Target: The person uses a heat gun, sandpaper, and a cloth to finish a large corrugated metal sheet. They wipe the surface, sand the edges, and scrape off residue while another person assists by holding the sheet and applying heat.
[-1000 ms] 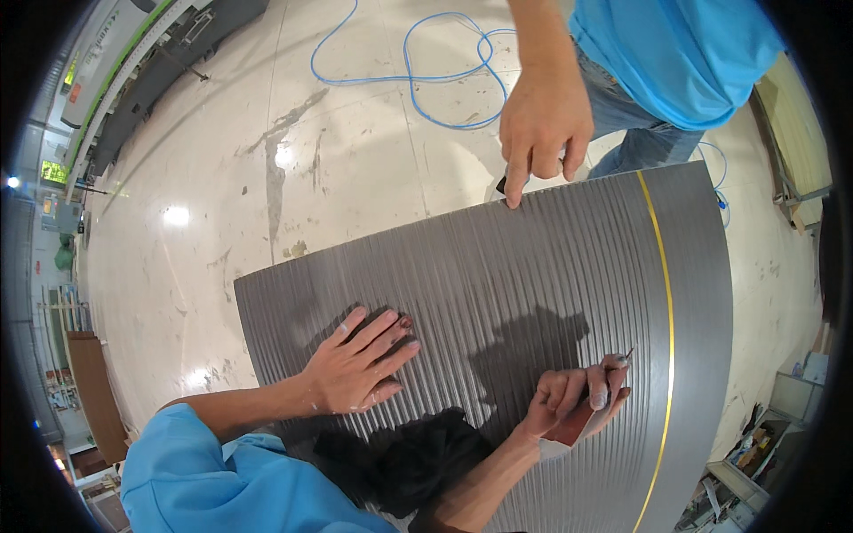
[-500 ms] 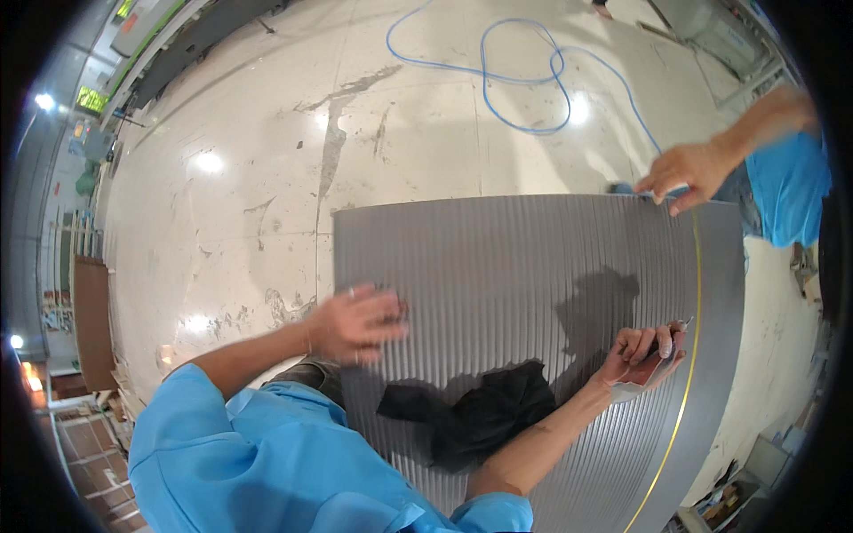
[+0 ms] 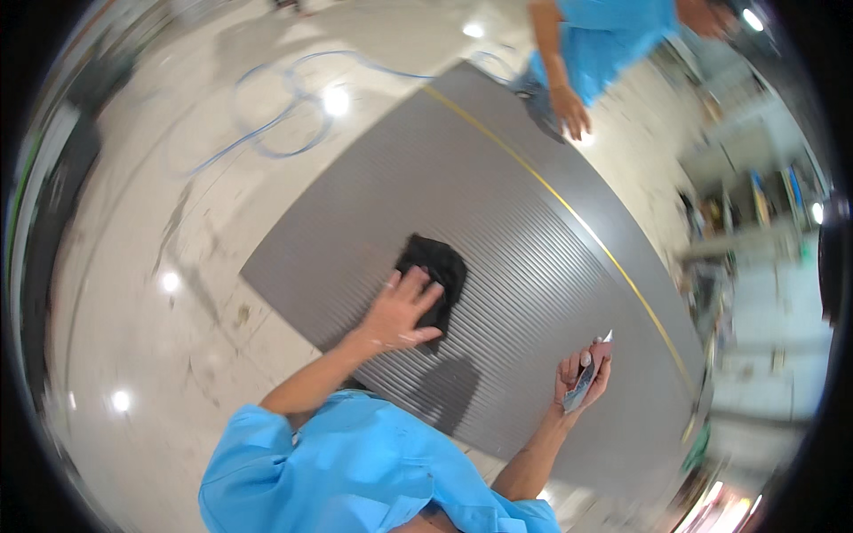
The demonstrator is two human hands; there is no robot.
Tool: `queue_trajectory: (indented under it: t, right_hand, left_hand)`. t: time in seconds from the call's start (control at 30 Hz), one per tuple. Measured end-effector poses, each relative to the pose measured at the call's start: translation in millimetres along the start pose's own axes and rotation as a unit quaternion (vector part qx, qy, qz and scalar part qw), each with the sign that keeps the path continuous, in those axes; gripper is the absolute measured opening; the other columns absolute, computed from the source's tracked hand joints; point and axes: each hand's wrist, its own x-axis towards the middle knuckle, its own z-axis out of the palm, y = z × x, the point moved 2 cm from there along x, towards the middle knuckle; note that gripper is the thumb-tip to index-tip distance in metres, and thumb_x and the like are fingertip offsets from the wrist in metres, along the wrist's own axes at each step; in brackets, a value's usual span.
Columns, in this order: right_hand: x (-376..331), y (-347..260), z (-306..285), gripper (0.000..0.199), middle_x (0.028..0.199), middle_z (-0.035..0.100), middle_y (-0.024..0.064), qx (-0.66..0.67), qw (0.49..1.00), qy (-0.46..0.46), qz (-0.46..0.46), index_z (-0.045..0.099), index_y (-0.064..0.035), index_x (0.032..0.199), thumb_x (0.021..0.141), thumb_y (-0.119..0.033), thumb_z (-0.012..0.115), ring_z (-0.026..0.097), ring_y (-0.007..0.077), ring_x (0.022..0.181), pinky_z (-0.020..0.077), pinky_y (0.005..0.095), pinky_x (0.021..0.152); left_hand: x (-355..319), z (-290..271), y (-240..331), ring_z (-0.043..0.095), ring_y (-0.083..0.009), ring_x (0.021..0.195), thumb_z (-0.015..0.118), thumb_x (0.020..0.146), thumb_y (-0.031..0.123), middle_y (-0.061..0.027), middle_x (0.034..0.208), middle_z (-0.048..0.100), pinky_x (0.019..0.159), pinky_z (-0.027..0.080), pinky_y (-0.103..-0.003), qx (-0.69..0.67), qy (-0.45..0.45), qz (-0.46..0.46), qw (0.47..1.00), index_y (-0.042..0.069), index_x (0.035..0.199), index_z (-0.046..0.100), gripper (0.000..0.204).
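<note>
A large grey ribbed panel (image 3: pixel 524 258) lies before me. On its near left part rests a crumpled black cloth (image 3: pixel 449 277). My left hand (image 3: pixel 400 311) is open, fingers spread, overlapping the cloth's near edge; I cannot tell whether it presses on it. Over the panel's right part, my right hand (image 3: pixel 582 373) is closed around a small flat silver-grey piece (image 3: pixel 581 387). A pale pointed tip (image 3: pixel 608 337) sticks out past the fingers; its exact kind is unclear. A thin yellow strip (image 3: pixel 569 207) runs lengthwise along the panel's far right side.
A co-worker in a blue shirt (image 3: pixel 604 44) stands at the far edge, one hand (image 3: pixel 570 114) hanging by the panel. A blue hose (image 3: pixel 258 133) coils on the pale floor at the far left. Shelves with goods (image 3: pixel 737 204) stand at the right.
My view has turned, so the panel appears slanted. My left hand has come to the black cloth, which looks bunched differently. The co-worker's hand has left the panel's edge.
</note>
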Motion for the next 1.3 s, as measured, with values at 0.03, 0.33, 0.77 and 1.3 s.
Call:
queue_trajectory:
  t: [0.03, 0.33, 0.77, 1.3]
  right_hand:
    - [-37, -20, -13, 0.040, 0.073, 0.061, 0.0068, -0.001, 0.998, 0.047, -0.038, 0.058, -0.0006, 0.123, 0.104, -0.035, 0.047, 0.041, 0.0123, 0.042, 0.0300, 0.0279, 0.038]
    - [-320, -28, -103, 0.042, 0.082, 0.067, 0.0065, 0.058, 0.877, 0.416, -0.235, 0.061, -0.0042, 0.122, 0.098, -0.039, 0.057, 0.064, 0.0187, 0.063, 0.0522, 0.0316, 0.052]
    - [-413, -106, -246, 0.040, 0.086, 0.068, 0.0094, 0.172, 0.796, 0.530, -0.235, 0.065, -0.0017, 0.113, 0.096, -0.037, 0.062, 0.064, 0.0243, 0.063, 0.0533, 0.0339, 0.051]
    - [-626, -344, -520, 0.038, 0.092, 0.069, 0.0115, 0.171, 0.786, 0.534, -0.261, 0.061, -0.0018, 0.120, 0.100, -0.032, 0.053, 0.066, 0.0233, 0.072, 0.0559, 0.0364, 0.061]
  left_hand:
    - [16, 23, 34, 0.031, -0.0353, 0.149, 0.071, 0.084, 0.047, -0.0161, 0.152, 0.046, 0.120, 0.023, -0.060, 0.027, -0.024, 0.094, 0.995, 0.012, 0.146, 0.052, 0.074]
    - [-52, 132, 190, 0.033, -0.0305, 0.149, 0.065, 0.092, 0.036, -0.0122, 0.152, 0.046, 0.119, 0.027, -0.057, -0.016, -0.208, 0.572, 0.794, 0.015, 0.146, 0.051, 0.059]
    - [-14, 189, 347, 0.026, -0.0345, 0.151, 0.060, 0.096, 0.028, -0.0166, 0.154, 0.042, 0.120, 0.025, -0.059, 0.138, -0.313, 0.613, 0.712, 0.018, 0.148, 0.049, 0.053]
    - [-50, 443, 810, 0.015, -0.0340, 0.155, 0.072, 0.089, 0.022, -0.0171, 0.162, 0.027, 0.124, 0.016, -0.059, 0.184, -0.203, 0.668, 0.692, 0.020, 0.157, 0.032, 0.079]
